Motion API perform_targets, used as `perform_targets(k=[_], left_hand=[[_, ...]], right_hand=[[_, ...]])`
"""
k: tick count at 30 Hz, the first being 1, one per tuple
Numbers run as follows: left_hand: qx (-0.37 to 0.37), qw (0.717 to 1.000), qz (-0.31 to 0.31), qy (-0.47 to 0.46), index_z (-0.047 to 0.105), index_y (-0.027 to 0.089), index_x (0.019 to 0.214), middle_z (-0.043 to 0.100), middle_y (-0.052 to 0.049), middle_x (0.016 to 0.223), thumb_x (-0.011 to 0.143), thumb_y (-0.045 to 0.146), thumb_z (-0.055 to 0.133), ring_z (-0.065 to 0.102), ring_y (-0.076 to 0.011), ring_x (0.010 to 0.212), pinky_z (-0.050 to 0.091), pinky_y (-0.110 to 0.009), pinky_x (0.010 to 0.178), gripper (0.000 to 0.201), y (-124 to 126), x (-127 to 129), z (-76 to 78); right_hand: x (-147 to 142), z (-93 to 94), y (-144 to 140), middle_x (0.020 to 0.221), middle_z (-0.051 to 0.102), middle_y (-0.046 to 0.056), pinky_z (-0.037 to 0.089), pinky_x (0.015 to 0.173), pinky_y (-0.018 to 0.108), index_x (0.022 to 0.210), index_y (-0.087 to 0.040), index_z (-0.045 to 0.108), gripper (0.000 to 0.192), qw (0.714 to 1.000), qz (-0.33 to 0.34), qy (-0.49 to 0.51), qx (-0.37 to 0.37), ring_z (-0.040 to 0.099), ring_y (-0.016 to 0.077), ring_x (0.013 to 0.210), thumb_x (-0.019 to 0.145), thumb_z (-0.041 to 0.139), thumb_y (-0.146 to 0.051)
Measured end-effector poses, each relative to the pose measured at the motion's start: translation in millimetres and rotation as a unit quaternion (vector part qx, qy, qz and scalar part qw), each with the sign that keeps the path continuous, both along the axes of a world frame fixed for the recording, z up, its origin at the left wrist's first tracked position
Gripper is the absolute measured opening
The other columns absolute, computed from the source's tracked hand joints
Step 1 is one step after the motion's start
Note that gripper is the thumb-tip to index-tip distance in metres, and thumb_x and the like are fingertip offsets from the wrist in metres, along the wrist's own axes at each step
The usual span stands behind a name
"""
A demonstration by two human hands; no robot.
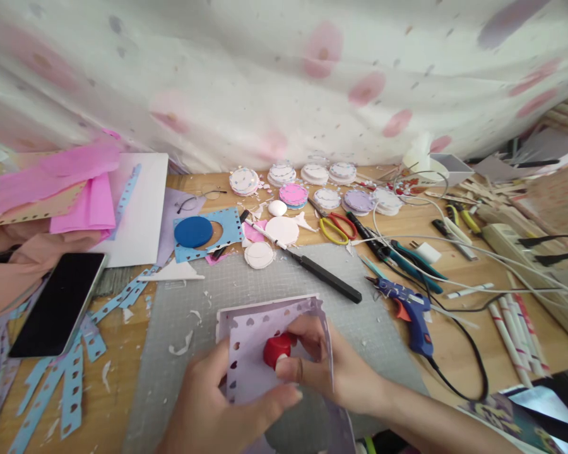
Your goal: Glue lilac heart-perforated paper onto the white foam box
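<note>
Here red punch (278, 350) upright between hands (312, 369).

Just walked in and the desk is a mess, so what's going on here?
A person is doing paper craft at a wooden table. The left hand holds a lilac sheet with heart-shaped holes over a grey cutting mat, while the right hand pinches a small red cap-like piece against it. Around them lie blue paper strips, a phone, scissors, a blue glue gun and round decorated discs.
</note>
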State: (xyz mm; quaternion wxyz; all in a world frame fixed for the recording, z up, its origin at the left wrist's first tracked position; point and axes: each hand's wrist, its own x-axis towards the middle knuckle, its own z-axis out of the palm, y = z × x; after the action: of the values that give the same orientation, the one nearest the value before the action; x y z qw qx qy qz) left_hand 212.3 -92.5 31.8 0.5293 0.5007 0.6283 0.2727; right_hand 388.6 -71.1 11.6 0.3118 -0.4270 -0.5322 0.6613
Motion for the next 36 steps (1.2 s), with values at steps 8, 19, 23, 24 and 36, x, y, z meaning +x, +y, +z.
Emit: perform_targets(k=[8,19,23,24,36], left_hand=[[0.018,0.999,0.042,-0.013,0.073,0.015,0.074,0.069,-0.002,0.063,0.068,0.044,0.072,0.062,-0.017,0.057,0.049,-0.022,0.051,0.029,-4.7,4.0,-7.5],[0.031,0.997,0.067,-0.019,0.07,0.017,0.063,0.065,0.0,0.058,0.069,0.039,0.072,0.059,-0.0169,0.058,0.049,-0.024,0.054,0.023,0.8,9.9,-5.1],[0.011,1.0,-0.002,-0.003,0.07,0.017,0.07,0.064,0.001,0.061,0.069,0.045,0.072,0.053,-0.0134,0.054,0.045,-0.021,0.049,0.028,5.7,-2.3,-5.1],[0.011,1.0,-0.026,0.002,0.069,0.017,0.071,0.063,0.001,0.061,0.071,0.047,0.07,0.053,-0.013,0.054,0.043,-0.02,0.048,0.031,6.4,-6.5,-5.8],[0.077,0.995,0.01,0.065,0.063,0.02,0.081,0.07,-0.001,0.078,0.085,0.05,0.055,0.065,-0.0191,0.075,0.055,-0.023,0.069,0.031,4.1,-27.5,-5.8]], right_hand=[[-2.8,-6.5,-0.3,0.067,0.053,-0.001,0.041,0.062,0.026,0.07,-0.016,0.059,0.03,0.999,-0.022,0.023,-0.005,0.049,0.0142,0.066,0.077,0.07,-0.043],[-6.9,-8.9,9.1,0.057,0.04,-0.004,0.029,0.052,0.023,0.06,-0.016,0.054,0.037,0.999,0.001,0.033,-0.044,0.033,0.0095,0.056,0.073,0.073,-0.044],[-1.1,-5.4,14.9,0.064,0.045,-0.003,0.034,0.055,0.022,0.074,-0.015,0.058,0.033,0.994,0.067,0.052,-0.07,0.038,0.0095,0.058,0.074,0.074,-0.044],[1.2,-3.5,16.0,0.066,0.047,-0.003,0.035,0.057,0.023,0.077,-0.015,0.059,0.032,0.992,0.078,0.063,-0.073,0.04,0.0097,0.06,0.076,0.073,-0.044],[16.0,8.5,12.6,0.092,0.061,0.002,0.047,0.08,0.031,0.122,-0.021,0.054,0.041,0.99,0.088,-0.108,0.005,0.058,0.0171,0.084,0.083,0.066,-0.028]])
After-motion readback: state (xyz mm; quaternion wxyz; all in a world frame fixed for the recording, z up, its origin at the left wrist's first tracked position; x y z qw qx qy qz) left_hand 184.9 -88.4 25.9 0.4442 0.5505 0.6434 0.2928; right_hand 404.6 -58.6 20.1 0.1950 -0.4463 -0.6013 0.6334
